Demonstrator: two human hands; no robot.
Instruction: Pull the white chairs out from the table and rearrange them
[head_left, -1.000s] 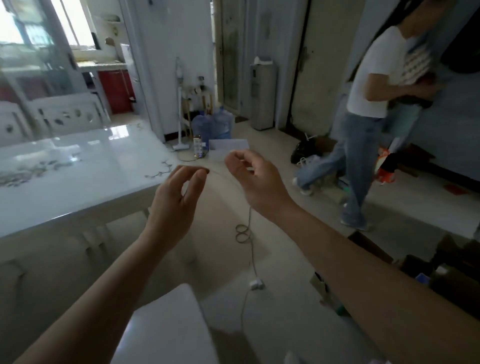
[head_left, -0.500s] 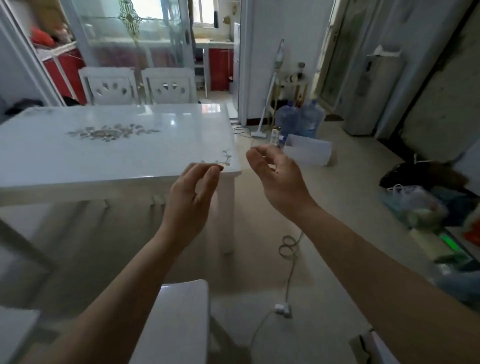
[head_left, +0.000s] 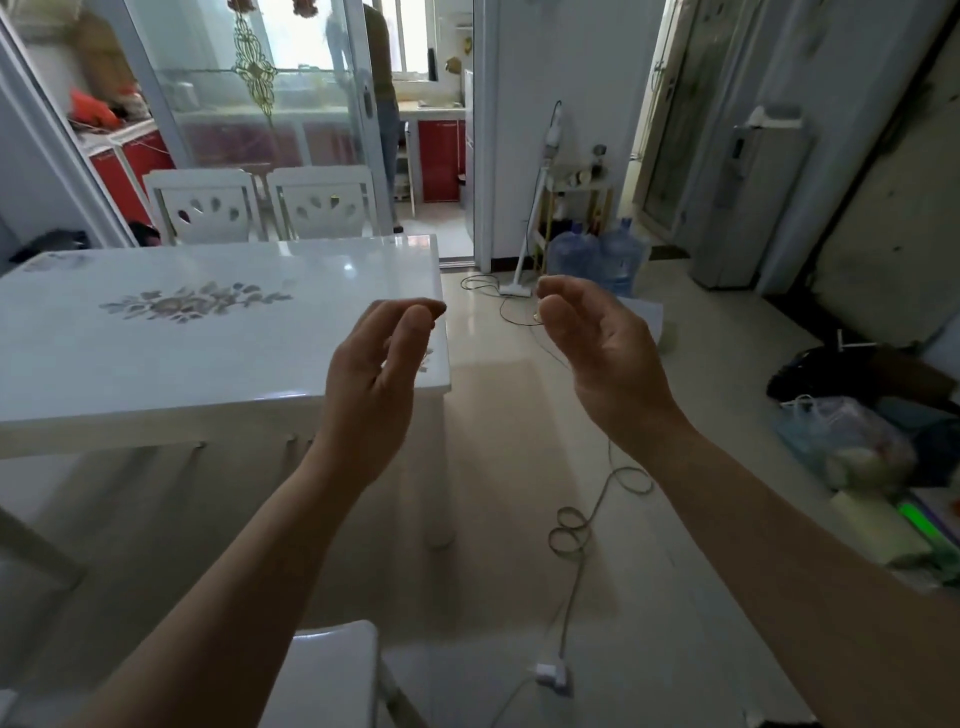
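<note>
Both hands hover empty at mid-frame, the left hand and right hand loosely curled with fingers apart, over the near right corner of a glossy white table inlaid with a floral motif. Two white chairs with carved leaf cut-outs stand tucked at its far side, upper left; a third white chair, smooth-seated, sits at the bottom edge, nearer the left hand.

You see 2 white chairs upright side by side at the far edge of the white worktop, their carved backs facing you, pushed in close. A 3rd white chair stands at the near side, only its seat showing.
</note>
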